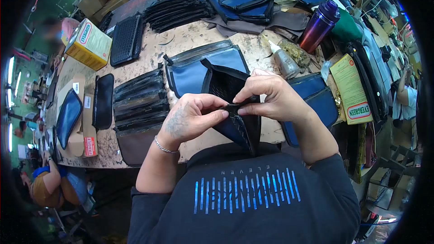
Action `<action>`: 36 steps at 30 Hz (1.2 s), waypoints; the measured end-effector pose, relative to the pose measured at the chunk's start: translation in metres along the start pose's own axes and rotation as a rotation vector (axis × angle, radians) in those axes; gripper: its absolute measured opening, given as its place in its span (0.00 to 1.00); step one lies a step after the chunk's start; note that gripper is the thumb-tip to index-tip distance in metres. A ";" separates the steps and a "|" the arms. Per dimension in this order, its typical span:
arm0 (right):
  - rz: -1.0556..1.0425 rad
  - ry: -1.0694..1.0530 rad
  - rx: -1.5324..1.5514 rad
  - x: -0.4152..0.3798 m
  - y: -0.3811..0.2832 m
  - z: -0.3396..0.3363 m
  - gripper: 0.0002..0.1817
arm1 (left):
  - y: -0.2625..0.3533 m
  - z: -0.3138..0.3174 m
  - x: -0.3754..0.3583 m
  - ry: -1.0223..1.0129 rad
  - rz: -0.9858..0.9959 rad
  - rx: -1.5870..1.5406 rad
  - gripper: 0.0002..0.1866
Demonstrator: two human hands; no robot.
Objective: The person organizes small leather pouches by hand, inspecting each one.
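Close to my chest, a dark pouch-like piece [220, 80] with black edging is pinched between both hands. My left hand [190, 117] is closed, thumb and forefinger gripping its folded edge. My right hand [267, 96] is closed too, fingertips on the same edge just beside the left thumb. The piece gapes upward, and its lower end hangs in front of my shirt. Behind it lies a blue panel [185, 73] with black borders. Several overlapping black-edged pieces [140, 92] are laid out left of my hands. Part of another blue pouch [316, 104] shows beside my right forearm.
A yellow can [88, 45] stands at the left, near a woven black panel [126, 39]. Stacked dark pieces [178, 11] line the back. To the right are a glue bottle [284, 61], a purple-red tumbler [318, 25] and another yellow can [351, 90]. Other people sit beyond the table.
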State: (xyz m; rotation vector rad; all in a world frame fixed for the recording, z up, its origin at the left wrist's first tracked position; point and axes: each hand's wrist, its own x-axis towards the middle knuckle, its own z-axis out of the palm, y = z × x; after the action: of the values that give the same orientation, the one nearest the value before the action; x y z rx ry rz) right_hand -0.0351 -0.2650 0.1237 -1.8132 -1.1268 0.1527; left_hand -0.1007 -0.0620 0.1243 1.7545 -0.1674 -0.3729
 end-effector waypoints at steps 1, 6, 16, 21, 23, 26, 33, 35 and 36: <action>-0.002 -0.014 -0.031 -0.002 -0.001 0.000 0.10 | 0.000 0.000 -0.001 -0.040 -0.022 -0.048 0.10; -0.062 -0.023 -0.073 -0.009 -0.001 0.005 0.08 | -0.004 -0.008 -0.002 -0.218 -0.046 -0.186 0.13; -0.026 -0.021 -0.045 -0.016 0.001 0.009 0.08 | -0.003 -0.004 0.004 -0.215 -0.037 0.065 0.13; -0.011 -0.030 -0.060 -0.019 -0.002 0.011 0.08 | 0.002 -0.005 0.005 -0.247 -0.022 0.192 0.12; -0.041 -0.019 -0.128 -0.021 -0.004 0.013 0.08 | 0.002 -0.005 0.005 -0.251 -0.006 0.193 0.12; -0.046 0.012 -0.156 -0.024 -0.006 0.016 0.08 | 0.002 -0.003 0.005 -0.243 0.002 0.210 0.11; -0.022 0.032 -0.137 -0.027 -0.005 0.016 0.09 | 0.004 0.003 0.004 -0.193 0.038 0.307 0.09; -0.026 0.037 -0.118 -0.028 -0.004 0.016 0.09 | 0.004 0.005 0.004 -0.174 0.085 0.338 0.07; -0.024 0.038 -0.118 -0.028 -0.003 0.015 0.09 | 0.004 0.006 0.003 -0.152 0.133 0.368 0.04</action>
State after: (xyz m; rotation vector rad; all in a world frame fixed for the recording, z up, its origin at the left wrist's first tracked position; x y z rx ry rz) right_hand -0.0610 -0.2753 0.1081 -1.8976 -1.1511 0.0380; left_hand -0.0995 -0.0694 0.1262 2.0633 -0.4846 -0.3959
